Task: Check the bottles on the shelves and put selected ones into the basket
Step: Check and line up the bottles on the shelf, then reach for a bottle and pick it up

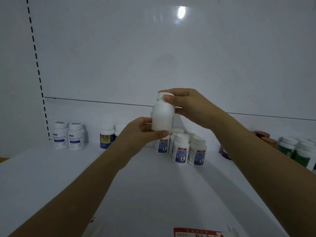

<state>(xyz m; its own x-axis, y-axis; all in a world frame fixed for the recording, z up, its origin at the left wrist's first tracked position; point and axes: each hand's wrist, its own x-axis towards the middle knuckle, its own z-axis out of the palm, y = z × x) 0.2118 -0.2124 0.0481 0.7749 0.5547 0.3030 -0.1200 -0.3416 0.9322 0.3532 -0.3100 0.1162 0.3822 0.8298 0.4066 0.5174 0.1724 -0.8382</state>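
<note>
A white bottle (162, 117) with a white cap is held upright in the air above the shelf, its plain side facing me. My left hand (136, 132) grips its bottom, thumb under the base. My right hand (186, 105) pinches the cap from the right. Directly behind and below stands a cluster of several white bottles with blue labels (181, 147) on the white shelf (68, 177). No basket is in view.
Two white bottles (69, 135) stand at the shelf's left, a yellow-and-blue labelled bottle (106, 136) beside my left wrist. Green-labelled bottles (297, 151) and brown-capped ones (265, 138) stand at the right. A red-and-white price tag (196, 232) sits on the front edge.
</note>
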